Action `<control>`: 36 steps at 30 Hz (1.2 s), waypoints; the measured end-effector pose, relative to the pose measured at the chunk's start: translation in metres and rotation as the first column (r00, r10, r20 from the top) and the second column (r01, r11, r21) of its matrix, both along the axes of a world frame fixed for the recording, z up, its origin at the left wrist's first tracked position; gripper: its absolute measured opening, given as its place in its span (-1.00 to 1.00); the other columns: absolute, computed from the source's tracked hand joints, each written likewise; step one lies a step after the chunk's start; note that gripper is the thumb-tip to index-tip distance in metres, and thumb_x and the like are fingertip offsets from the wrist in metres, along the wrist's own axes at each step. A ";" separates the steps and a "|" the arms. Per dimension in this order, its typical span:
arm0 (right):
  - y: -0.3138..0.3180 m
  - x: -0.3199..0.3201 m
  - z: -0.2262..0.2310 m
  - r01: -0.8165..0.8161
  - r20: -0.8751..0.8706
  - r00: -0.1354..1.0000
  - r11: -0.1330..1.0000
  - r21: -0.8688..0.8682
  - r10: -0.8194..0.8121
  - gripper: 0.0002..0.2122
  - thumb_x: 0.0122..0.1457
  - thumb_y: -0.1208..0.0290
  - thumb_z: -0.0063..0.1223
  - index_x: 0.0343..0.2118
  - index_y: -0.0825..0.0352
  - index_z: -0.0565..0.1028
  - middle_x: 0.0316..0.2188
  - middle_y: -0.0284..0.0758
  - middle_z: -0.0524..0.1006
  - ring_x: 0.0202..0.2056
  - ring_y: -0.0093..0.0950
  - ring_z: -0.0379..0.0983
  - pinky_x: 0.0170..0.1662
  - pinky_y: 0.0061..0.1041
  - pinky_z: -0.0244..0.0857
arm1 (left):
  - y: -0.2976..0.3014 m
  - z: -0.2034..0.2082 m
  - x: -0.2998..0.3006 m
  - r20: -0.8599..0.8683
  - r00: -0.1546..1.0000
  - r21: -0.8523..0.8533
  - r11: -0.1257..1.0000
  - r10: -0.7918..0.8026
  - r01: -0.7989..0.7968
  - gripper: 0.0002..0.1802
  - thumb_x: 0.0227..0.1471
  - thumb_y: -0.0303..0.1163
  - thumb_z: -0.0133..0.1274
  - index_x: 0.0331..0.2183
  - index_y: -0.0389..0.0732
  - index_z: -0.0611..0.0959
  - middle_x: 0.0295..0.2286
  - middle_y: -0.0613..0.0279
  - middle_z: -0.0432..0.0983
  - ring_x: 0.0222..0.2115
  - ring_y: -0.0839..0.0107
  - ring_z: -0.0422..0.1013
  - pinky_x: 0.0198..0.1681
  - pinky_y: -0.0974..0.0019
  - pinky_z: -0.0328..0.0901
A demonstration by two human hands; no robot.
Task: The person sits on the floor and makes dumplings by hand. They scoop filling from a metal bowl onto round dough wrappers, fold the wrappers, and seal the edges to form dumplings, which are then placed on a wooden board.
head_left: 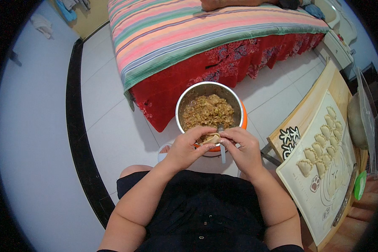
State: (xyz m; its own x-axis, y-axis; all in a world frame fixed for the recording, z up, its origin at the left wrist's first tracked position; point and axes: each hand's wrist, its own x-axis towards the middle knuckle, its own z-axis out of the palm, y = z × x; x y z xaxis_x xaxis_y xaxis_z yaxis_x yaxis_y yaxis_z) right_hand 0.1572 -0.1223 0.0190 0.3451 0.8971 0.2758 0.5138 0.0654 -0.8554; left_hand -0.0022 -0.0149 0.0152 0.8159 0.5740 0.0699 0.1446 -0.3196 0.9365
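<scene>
In front of me, near the edge of a metal bowl [196, 90], my left hand [188, 148] and my right hand [242, 150] pinch a dumpling [213, 138] between their fingertips. Its pale wrapper is folded and some filling seems to show at its left side. Brown minced filling [210, 110] lies in the bowl, just beyond my fingers. A spoon [223, 154] leans over the near rim, its pale handle hanging down beside my right hand. To my right, several finished dumplings [318, 145] sit in rows on a white printed mat [293, 172].
The mat lies on a wooden table [317, 94], with a rolling pin [344, 199] and a green item [360, 185] at its right edge. Something orange [245, 119] shows under the bowl. Ahead stands a bed with a striped cover [172, 33]; a person's leg [222, 4] rests on it.
</scene>
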 end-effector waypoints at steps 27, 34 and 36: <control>0.000 0.002 0.001 -0.055 0.225 0.974 0.993 0.101 0.031 -0.79 -0.11 0.64 0.17 -0.34 0.37 0.55 -0.43 -0.24 0.52 -0.41 -0.39 0.46 -0.38 -0.51 0.34 | -0.002 0.001 0.002 0.095 0.993 0.046 0.997 -0.067 0.063 -0.78 -0.04 -0.47 0.11 -0.27 -0.21 0.53 -0.23 0.19 0.47 -0.21 0.42 0.39 -0.18 0.35 0.30; -0.004 -0.001 0.007 -0.016 0.219 0.976 0.996 0.086 -0.003 -0.83 -0.11 0.62 0.18 -0.38 0.38 0.54 -0.44 -0.26 0.51 -0.43 -0.39 0.46 -0.40 -0.53 0.34 | -0.004 -0.005 0.003 0.135 0.991 -0.065 0.998 -0.016 0.025 -0.75 -0.04 -0.51 0.10 -0.25 -0.24 0.49 -0.22 0.17 0.45 -0.21 0.40 0.40 -0.15 0.35 0.31; -0.003 -0.001 0.007 -0.001 0.243 0.970 0.993 0.116 -0.027 -0.81 -0.11 0.62 0.18 -0.36 0.37 0.54 -0.43 -0.25 0.51 -0.41 -0.38 0.46 -0.39 -0.52 0.35 | -0.002 -0.005 0.003 0.144 0.989 -0.061 0.998 -0.017 0.026 -0.73 -0.06 -0.52 0.10 -0.23 -0.24 0.48 -0.25 0.16 0.45 -0.22 0.36 0.41 -0.14 0.37 0.30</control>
State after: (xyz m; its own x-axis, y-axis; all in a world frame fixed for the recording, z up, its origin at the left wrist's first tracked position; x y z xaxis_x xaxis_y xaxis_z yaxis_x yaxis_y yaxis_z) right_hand 0.1564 -0.1257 0.0256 0.2658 0.8506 0.4537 0.7076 0.1475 -0.6911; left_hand 0.0004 -0.0173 0.0100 0.8122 0.5635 0.1509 0.0016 -0.2609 0.9654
